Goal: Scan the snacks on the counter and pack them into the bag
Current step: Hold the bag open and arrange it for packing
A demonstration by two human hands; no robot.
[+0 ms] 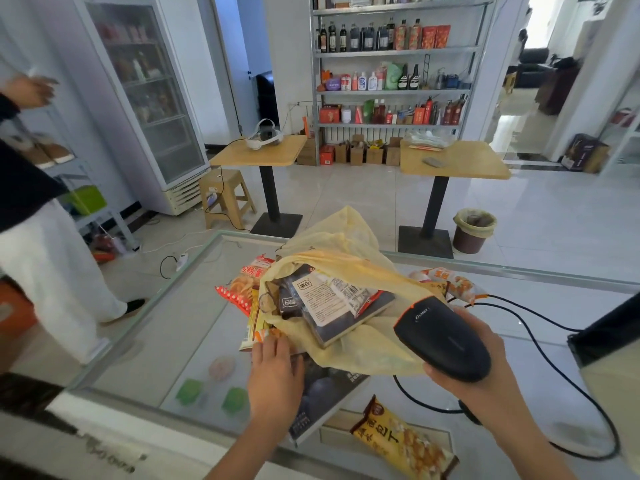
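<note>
A pale yellow plastic bag (349, 244) lies open on the glass counter (166, 327), with a dark flat pack (332, 306) and other packets showing in its mouth. My right hand (464, 362) grips a black barcode scanner (441, 339) just right of the bag, its cable trailing right. My left hand (273, 372) reaches toward a small orange and yellow snack packet (258, 332) at the bag's left edge, fingers straight and touching it. A red snack bag (242, 282) lies left of the bag, an orange one (450, 282) behind the scanner, and a yellow one (401, 441) near me.
A dark magazine-like sheet (322, 396) lies under the bag. A person in white trousers (52, 271) stands left of the counter. Beyond it are two wooden tables (457, 161), a bin (472, 230), a stool (225, 195), a fridge (145, 98) and stocked shelves (394, 53).
</note>
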